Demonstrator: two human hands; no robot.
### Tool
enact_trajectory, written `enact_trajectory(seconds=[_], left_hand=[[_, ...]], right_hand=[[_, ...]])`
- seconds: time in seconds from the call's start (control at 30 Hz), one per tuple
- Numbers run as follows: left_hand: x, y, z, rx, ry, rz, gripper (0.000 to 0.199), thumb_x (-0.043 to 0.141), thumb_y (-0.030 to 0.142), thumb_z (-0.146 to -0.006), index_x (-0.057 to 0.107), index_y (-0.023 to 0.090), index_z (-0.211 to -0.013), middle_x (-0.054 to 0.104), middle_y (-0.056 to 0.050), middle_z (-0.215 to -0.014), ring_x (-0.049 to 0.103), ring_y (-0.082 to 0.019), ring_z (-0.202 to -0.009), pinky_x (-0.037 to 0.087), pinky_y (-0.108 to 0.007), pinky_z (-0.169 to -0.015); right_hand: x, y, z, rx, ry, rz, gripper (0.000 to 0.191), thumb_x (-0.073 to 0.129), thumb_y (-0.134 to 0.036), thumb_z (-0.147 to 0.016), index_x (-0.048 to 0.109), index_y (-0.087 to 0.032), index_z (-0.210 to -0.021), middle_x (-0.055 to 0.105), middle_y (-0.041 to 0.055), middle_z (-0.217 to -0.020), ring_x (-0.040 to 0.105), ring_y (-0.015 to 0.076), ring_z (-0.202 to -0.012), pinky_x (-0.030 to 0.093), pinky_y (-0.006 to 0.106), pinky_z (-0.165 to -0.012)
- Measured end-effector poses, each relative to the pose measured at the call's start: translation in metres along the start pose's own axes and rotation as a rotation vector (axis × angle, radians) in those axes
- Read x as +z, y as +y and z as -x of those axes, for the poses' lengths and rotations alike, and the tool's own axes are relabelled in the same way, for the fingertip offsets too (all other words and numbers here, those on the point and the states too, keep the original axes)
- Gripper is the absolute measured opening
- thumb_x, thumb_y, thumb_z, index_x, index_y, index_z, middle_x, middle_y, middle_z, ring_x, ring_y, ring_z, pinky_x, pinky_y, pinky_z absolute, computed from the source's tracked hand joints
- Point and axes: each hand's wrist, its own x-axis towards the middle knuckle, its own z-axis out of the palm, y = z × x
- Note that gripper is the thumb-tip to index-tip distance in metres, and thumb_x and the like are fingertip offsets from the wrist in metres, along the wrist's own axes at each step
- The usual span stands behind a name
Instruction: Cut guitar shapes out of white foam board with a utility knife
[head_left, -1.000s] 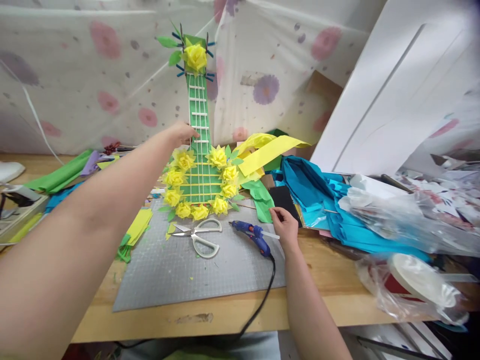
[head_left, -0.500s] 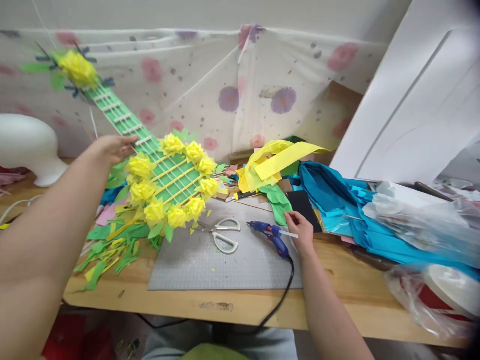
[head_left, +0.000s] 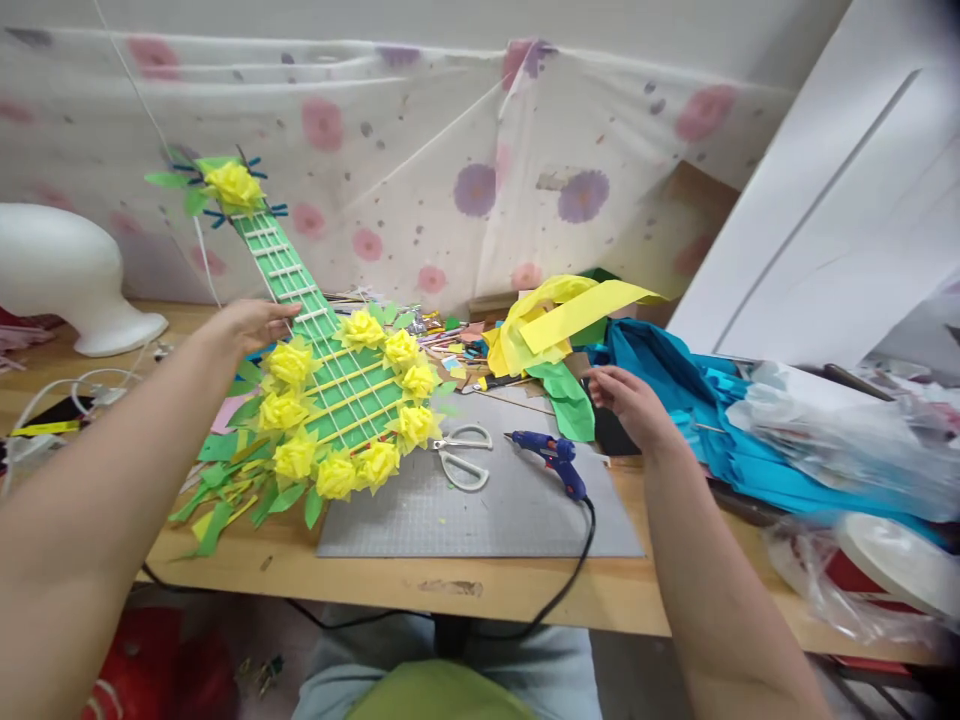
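Observation:
My left hand [head_left: 259, 325] is closed round the neck of a green paper guitar [head_left: 349, 385] and holds it tilted over the left of the table. Yellow paper roses with green leaves ring its body, and one more rose tops the head. White strings and frets run along the neck. My right hand [head_left: 626, 400] hovers above a black flat thing [head_left: 613, 432], its fingers pinched together; whatever may be between them cannot be made out. Below it, a blue glue gun [head_left: 551, 455] lies on the grey cutting mat [head_left: 465, 525]. White-handled scissors [head_left: 465, 458] lie beside the guitar body, their blades partly hidden.
Green and yellow paper scraps [head_left: 217, 500] lie left of the mat. Yellow crepe paper [head_left: 559, 320] and blue paper [head_left: 675, 400] are heaped at the back and right. A white foam head [head_left: 67, 275] stands at left. The glue gun's black cord [head_left: 574, 580] hangs over the front edge.
The guitar has swung more upright and lower with my left hand. My right hand has moved up and right, away from the glue gun. The view has shifted slightly.

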Motion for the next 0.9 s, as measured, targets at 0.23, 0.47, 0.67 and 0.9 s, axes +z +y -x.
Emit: enact_trajectory(seconds=[0.23, 0.47, 0.67, 0.9], left_hand=[[0.047, 0.02, 0.017, -0.062, -0.207, 0.141, 0.017, 0.063, -0.003, -0.073, 0.056, 0.012, -0.075, 0.058, 0.001, -0.064, 0.055, -0.009, -0.066, 0.047, -0.032, -0.081], [0.086, 0.032, 0.027, 0.015, -0.327, 0.088, 0.018, 0.072, 0.002, -0.061, 0.061, 0.013, -0.071, 0.064, -0.007, -0.072, 0.063, -0.021, -0.081, 0.05, -0.039, -0.078], [0.098, 0.04, 0.035, 0.085, -0.351, 0.03, 0.027, 0.075, 0.004, -0.055, 0.063, 0.014, -0.076, 0.066, -0.01, -0.08, 0.064, -0.028, -0.088, 0.05, -0.043, -0.078], [0.11, 0.031, 0.018, 0.186, -0.424, 0.056, 0.029, 0.076, 0.008, -0.055, 0.061, 0.016, -0.079, 0.065, -0.007, -0.072, 0.065, -0.025, -0.08, 0.051, -0.045, -0.076]], right_hand=[[0.091, -0.087, -0.03, -0.132, -0.245, 0.207, 0.042, 0.066, -0.044, -0.068, 0.058, -0.019, -0.101, 0.061, 0.0054, -0.097, 0.056, 0.0174, -0.09, 0.046, 0.033, -0.079], [0.163, -0.102, -0.076, -0.193, -0.213, 0.225, 0.056, 0.066, -0.044, -0.068, 0.052, -0.012, -0.111, 0.055, 0.0128, -0.11, 0.053, 0.0221, -0.101, 0.045, 0.039, -0.086], [0.195, -0.114, -0.096, -0.197, -0.338, 0.27, 0.047, 0.066, -0.043, -0.069, 0.059, -0.011, -0.103, 0.06, 0.0128, -0.106, 0.055, 0.0223, -0.101, 0.041, 0.041, -0.092], [0.213, -0.116, -0.112, -0.176, -0.405, 0.19, 0.022, 0.065, -0.031, -0.074, 0.06, -0.014, -0.087, 0.064, 0.0033, -0.079, 0.059, 0.0132, -0.076, 0.047, 0.032, -0.08]])
